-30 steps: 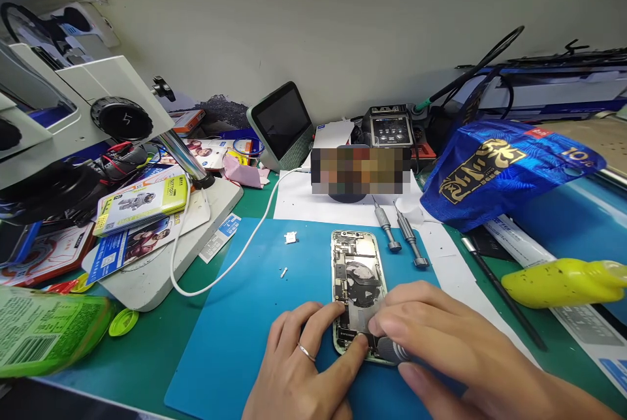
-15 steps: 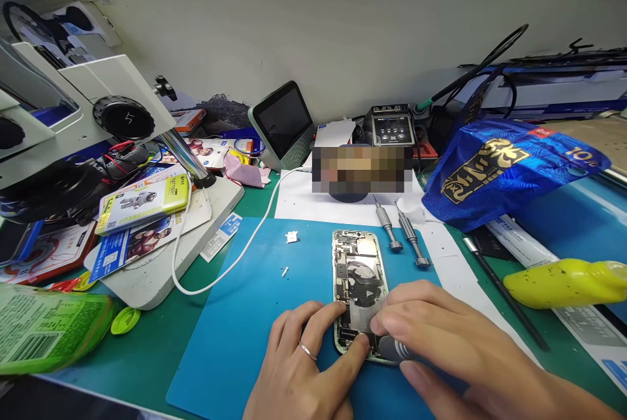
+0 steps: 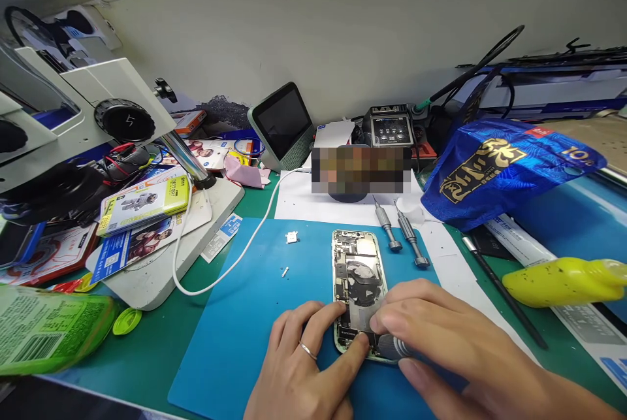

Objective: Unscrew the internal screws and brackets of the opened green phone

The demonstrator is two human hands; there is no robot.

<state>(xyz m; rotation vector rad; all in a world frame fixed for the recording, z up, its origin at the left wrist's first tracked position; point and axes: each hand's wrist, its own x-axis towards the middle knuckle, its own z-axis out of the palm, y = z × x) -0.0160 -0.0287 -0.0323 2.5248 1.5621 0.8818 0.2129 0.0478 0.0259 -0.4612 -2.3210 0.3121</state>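
Note:
An opened smartphone lies on the blue mat with its inner boards and parts showing. My left hand, wearing a ring, holds the phone near its lower end; its index finger rests on the left edge and its thumb on the lower part. My right hand is closed round a grey ridged screwdriver over the phone's lower right corner. The screwdriver's tip is hidden. Two more grey screwdrivers lie beyond the phone's upper right. To the left sit a small metal plate and a tiny metal piece.
A white cable curves across the mat's left edge. At the left stands a microscope base with packets on it. A blue bag, a yellow bottle and a black rod lie at the right. A screen device stands behind.
Both hands stay in nearly the same place on the phone. The ridged screwdriver handle in my right hand looks slightly turned. The view has shifted very slightly.

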